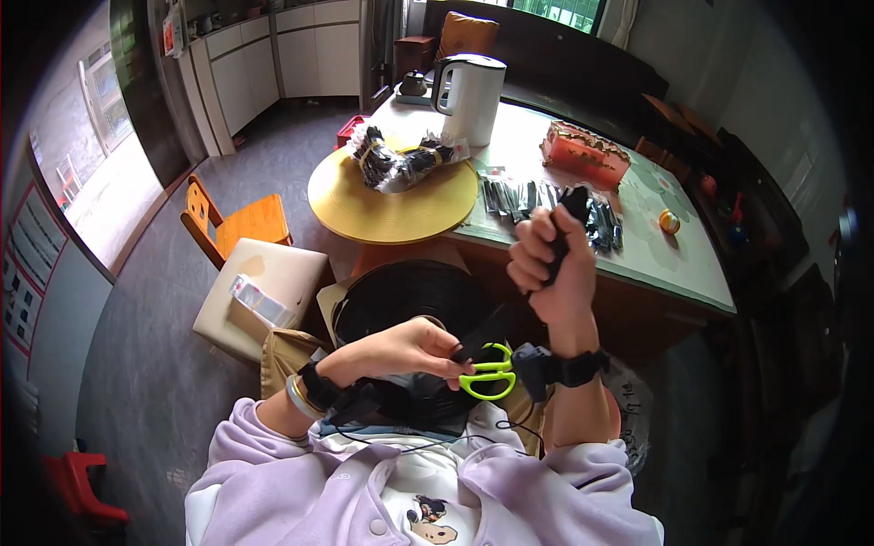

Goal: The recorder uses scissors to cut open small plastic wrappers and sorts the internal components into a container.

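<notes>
In front of me, my left hand (414,350) pinches a black strap (492,329) between thumb and fingers. My right hand (557,264), raised higher and farther right, is closed round a bunched part of black strap that sticks out above the fist. The strap seems to run between both hands. Beside my left fingertips are scissors with bright green handles (492,373); their blades are hidden, and I cannot tell whether the fingers touch them. Below the hands sits a large black coil (382,296) of strap material, partly covered by my left forearm.
A round yellow board (391,214) bears bundled black strips (401,164). On the table (706,264) lie packaged black strips (519,196), a white kettle (475,96), a pink box (587,156) and a small ball (669,221). A cream stool (232,314) and wooden chair (250,223) stand left.
</notes>
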A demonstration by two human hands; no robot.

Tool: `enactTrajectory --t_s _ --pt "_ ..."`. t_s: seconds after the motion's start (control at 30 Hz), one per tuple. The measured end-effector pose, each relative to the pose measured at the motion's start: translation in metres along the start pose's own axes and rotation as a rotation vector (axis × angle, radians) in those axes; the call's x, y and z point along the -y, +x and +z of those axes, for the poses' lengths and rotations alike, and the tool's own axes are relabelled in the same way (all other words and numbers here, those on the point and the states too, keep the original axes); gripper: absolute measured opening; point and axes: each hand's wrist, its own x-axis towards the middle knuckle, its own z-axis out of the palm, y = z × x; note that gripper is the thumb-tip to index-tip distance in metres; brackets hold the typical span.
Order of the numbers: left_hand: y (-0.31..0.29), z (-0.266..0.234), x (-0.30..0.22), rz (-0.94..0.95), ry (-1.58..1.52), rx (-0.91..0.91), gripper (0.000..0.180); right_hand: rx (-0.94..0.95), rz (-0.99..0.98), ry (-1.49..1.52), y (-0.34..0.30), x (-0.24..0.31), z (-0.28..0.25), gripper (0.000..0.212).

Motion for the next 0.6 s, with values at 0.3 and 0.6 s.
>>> enactTrajectory --t_s 0.3,0.6 --pt "-0.016 0.013 -0.028 0.123 -0.26 -0.043 0.017 -0.366 -0.144 -0.472 -0.003 -0.029 -0.042 0.028" --pt "0.009 0.004 -0.021 0.509 0.11 -0.567 0.022 -0.51 0.082 -0.312 -0.012 -0.101 0.018 0.051"
